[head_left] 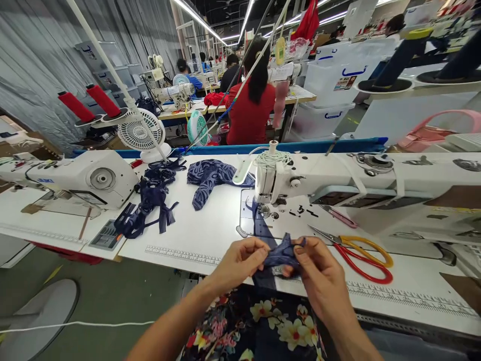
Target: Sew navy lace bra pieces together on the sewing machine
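Both my hands pinch a small piece of navy blue fabric [281, 254] at the front edge of the white sewing table [203, 235]. My left hand [240, 263] grips its left end with closed fingers. My right hand [319, 276] holds the right end between thumb and fingers. A navy strip [259, 228] runs from the piece up to the needle of the white sewing machine [338, 180] just behind my hands.
Red-and-yellow scissors [361, 253] lie right of my hands. A heap of navy straps [150, 205] and patterned blue cloth [210, 178] lie to the left, beside another sewing machine [82, 178] and a small fan [141, 133]. A person in red [250, 108] sits beyond.
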### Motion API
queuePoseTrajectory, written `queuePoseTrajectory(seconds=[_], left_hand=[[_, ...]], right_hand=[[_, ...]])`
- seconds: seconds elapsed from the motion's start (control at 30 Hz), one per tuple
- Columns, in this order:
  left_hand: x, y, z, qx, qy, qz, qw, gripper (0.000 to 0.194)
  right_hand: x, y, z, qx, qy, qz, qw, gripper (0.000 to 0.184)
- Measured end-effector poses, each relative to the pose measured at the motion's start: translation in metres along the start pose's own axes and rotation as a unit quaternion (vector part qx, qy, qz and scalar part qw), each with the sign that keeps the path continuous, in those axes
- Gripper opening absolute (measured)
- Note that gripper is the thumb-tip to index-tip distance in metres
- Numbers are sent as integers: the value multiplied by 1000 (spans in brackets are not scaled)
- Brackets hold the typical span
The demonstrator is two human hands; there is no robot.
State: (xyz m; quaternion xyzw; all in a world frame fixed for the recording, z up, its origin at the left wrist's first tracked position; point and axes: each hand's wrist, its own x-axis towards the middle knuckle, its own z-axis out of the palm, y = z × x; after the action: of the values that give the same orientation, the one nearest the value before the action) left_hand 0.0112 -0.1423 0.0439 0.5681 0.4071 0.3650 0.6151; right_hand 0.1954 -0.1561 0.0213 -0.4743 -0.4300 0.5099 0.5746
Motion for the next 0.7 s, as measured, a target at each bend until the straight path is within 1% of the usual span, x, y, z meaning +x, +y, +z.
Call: queuePoseTrajectory(seconds=[0.03, 0.07, 0.1, 0.13, 0.17, 0.2, 0.23, 0.27, 0.3, 0.33, 0.4, 0.5, 0.57, 0.63, 0.7], left_hand=[[4, 5, -13, 91, -18, 32, 995, 35], [8, 10, -27, 194, -33, 74, 978, 31], [12, 13, -41, 298, -45, 119, 946, 26], [16, 16, -55, 386, -50, 155, 908, 21], [20, 18, -68, 456, -47, 179, 871, 18], [23, 18, -80, 507, -35, 194, 839, 20], [24, 17, -89, 542, -20, 202, 815, 26], [25, 15, -96, 565, -5, 204, 800, 32], [24, 12, -100, 577, 2, 205, 791, 35], [23, 8, -101, 580, 2, 206, 788, 35], [18, -2, -98, 567, -17, 207, 797, 29], [11, -16, -84, 527, -64, 217, 819, 18], [11, -23, -76, 509, -86, 228, 826, 16], [18, -27, -73, 506, -93, 245, 822, 24], [32, -29, -73, 501, -93, 270, 817, 42]], right_hand=[[5, -4, -2, 16, 4, 12, 1000, 23], [9, -9, -4, 17, 11, 14, 1000, 25], [14, -13, -7, 3, 21, 5, 1000, 26], [18, -17, -9, -20, 34, -11, 999, 28], [22, -21, -12, -49, 46, -28, 997, 29], [25, -24, -14, -83, 57, -38, 994, 30], [27, -26, -16, -116, 65, -42, 990, 32], [28, -28, -18, -148, 72, -40, 985, 34], [29, -30, -20, -176, 78, -34, 981, 35], [29, -30, -21, -200, 80, -27, 976, 35], [29, -29, -25, -242, 68, -25, 968, 34], [29, -24, -33, -305, 18, -58, 951, 33], [30, -21, -38, -337, -24, -68, 939, 34], [31, -18, -41, -358, -59, -62, 930, 34], [32, -15, -42, -370, -85, -55, 923, 33]])
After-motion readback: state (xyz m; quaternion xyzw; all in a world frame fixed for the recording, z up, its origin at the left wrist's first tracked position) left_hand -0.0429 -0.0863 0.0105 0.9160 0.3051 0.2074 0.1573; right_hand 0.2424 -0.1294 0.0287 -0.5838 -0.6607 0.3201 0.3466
